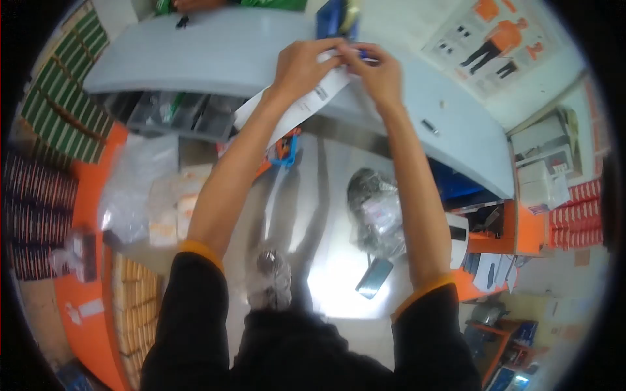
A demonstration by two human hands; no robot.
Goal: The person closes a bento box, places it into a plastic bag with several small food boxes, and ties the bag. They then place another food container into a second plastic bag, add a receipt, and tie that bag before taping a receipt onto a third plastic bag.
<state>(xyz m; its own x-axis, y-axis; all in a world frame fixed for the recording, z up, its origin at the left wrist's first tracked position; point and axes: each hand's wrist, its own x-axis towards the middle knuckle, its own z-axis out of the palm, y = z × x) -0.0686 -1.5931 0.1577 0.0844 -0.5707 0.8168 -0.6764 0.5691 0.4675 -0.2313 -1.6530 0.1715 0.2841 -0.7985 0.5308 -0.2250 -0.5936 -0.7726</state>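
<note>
At the back edge of the grey desk (215, 49), my left hand (301, 68) and my right hand (380, 73) meet with their fingertips together. Both are closed in a pinch, and what lies between the fingers is too small and blurred to make out. Just beyond them stands a blue tape dispenser (329, 23) with a yellowish roll. A white printed paper (316, 101) lies slantwise under my left hand and forearm, its lower end sticking out past the desk's front edge. A bit of blue shows by my right fingers.
Grey trays (186, 114) sit below the desk at left. On the floor are a plastic-wrapped bundle (378, 212) and a dark phone-like slab (374, 278). A small black object (430, 127) lies on the desk at right. Another person's hand (199, 4) rests across the desk.
</note>
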